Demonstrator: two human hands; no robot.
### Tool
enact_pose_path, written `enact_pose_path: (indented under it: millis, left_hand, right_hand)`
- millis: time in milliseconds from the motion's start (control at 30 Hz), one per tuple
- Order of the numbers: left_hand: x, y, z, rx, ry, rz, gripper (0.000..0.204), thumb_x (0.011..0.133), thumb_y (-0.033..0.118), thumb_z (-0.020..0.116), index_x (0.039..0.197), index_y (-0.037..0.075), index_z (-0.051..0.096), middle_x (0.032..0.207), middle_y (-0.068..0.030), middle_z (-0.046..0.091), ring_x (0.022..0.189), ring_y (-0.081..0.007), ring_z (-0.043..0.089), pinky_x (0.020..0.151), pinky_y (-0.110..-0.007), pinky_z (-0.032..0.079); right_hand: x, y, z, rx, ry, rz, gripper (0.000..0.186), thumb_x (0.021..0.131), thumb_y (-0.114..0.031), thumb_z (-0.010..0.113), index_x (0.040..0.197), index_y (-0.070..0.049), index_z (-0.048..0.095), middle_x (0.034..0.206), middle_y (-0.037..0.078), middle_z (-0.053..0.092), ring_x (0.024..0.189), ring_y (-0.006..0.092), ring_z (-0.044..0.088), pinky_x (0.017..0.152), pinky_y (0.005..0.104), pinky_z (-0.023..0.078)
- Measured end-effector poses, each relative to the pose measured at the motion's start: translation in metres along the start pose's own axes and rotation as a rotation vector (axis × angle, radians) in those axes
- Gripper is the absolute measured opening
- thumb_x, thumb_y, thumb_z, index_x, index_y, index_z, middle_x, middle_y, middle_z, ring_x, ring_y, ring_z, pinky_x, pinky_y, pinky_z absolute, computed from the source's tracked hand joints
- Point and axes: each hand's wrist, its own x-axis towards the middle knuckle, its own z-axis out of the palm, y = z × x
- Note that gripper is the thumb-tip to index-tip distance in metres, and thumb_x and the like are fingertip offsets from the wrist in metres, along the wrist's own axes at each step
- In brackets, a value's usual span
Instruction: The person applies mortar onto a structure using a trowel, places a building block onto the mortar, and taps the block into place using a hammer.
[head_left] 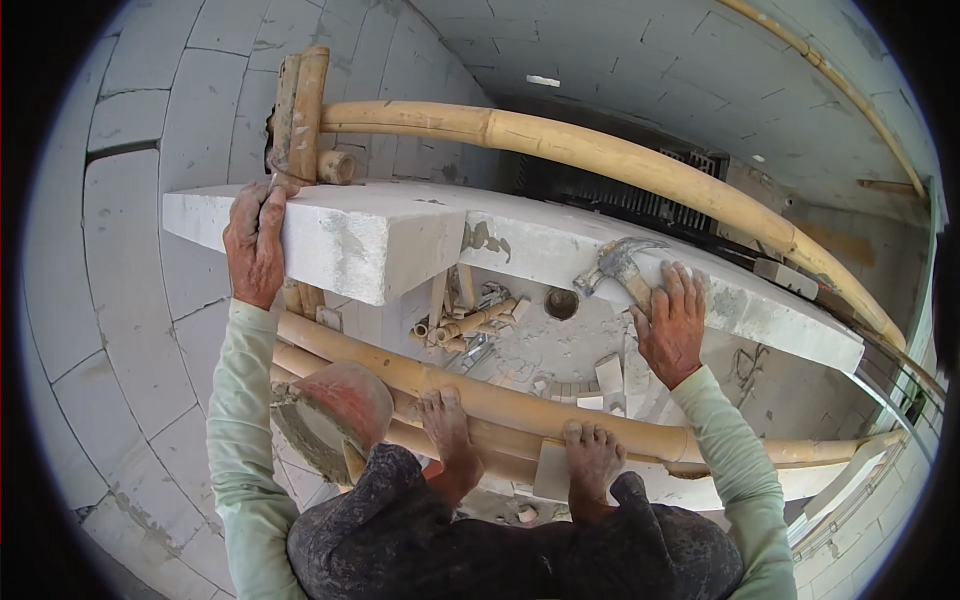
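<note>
Head view: left hand clasps a white block; whether right hand grips hammer is unclear.

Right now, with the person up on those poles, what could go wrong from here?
Bare feet rest on rounded bamboo poles, so a slip seems possible. The hammer is at the right hand near the row's edge; if it came loose, it might drop to the cluttered floor below. The white block under the left hand juts past its neighbour and could perhaps shift if pushed.
</note>
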Motion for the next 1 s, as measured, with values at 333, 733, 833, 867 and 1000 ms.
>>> enact_pose_path:
  millis: [333, 733, 833, 867, 1000]
  left_hand:
    - [0.003, 0.008, -0.004, 0.009, -0.012, 0.034, 0.018, 0.098, 0.011, 0.047, 0.096, 0.000, 0.061, 0.094, -0.0100, 0.069, 0.097, -0.0279, 0.062, 0.108, -0.048, 0.035]
    - [0.007, 0.013, -0.006, 0.039, -0.040, 0.026, 0.018, 0.097, 0.011, 0.046, 0.095, 0.001, 0.061, 0.092, -0.0104, 0.068, 0.096, -0.0268, 0.062, 0.107, -0.049, 0.035]
    - [0.007, 0.012, -0.006, 0.039, -0.040, 0.025, 0.018, 0.098, 0.012, 0.046, 0.095, 0.001, 0.061, 0.092, -0.0104, 0.068, 0.096, -0.0267, 0.062, 0.107, -0.049, 0.035]
    - [0.007, 0.012, -0.006, 0.037, -0.042, 0.024, 0.018, 0.098, 0.012, 0.046, 0.095, 0.001, 0.061, 0.092, -0.0104, 0.068, 0.096, -0.0268, 0.062, 0.107, -0.049, 0.035]
    - [0.007, 0.012, -0.007, 0.040, -0.052, 0.021, 0.019, 0.098, 0.013, 0.047, 0.096, 0.001, 0.061, 0.092, -0.0106, 0.068, 0.096, -0.0268, 0.061, 0.107, -0.048, 0.034]
  right_hand:
    - [0.006, -0.005, -0.002, 0.076, -0.035, 0.065, 0.030, 0.079, -0.016, 0.067, 0.098, 0.004, 0.054, 0.137, 0.025, 0.042, 0.133, 0.0443, 0.036, 0.110, 0.0599, 0.028]
    - [0.009, -0.006, -0.004, 0.074, -0.060, 0.084, 0.030, 0.078, -0.014, 0.067, 0.098, 0.004, 0.055, 0.135, 0.026, 0.044, 0.132, 0.0449, 0.038, 0.109, 0.0607, 0.029]
    - [0.008, -0.005, -0.004, 0.078, -0.056, 0.079, 0.030, 0.078, -0.014, 0.067, 0.098, 0.004, 0.055, 0.135, 0.026, 0.044, 0.132, 0.0452, 0.038, 0.110, 0.0608, 0.029]
    - [0.008, -0.005, -0.004, 0.079, -0.060, 0.082, 0.030, 0.077, -0.014, 0.067, 0.098, 0.004, 0.055, 0.135, 0.026, 0.044, 0.132, 0.0452, 0.037, 0.110, 0.0609, 0.028]
    - [0.009, -0.006, -0.006, 0.080, -0.069, 0.088, 0.029, 0.077, -0.013, 0.067, 0.097, 0.004, 0.055, 0.135, 0.026, 0.043, 0.133, 0.0450, 0.036, 0.110, 0.0610, 0.028]
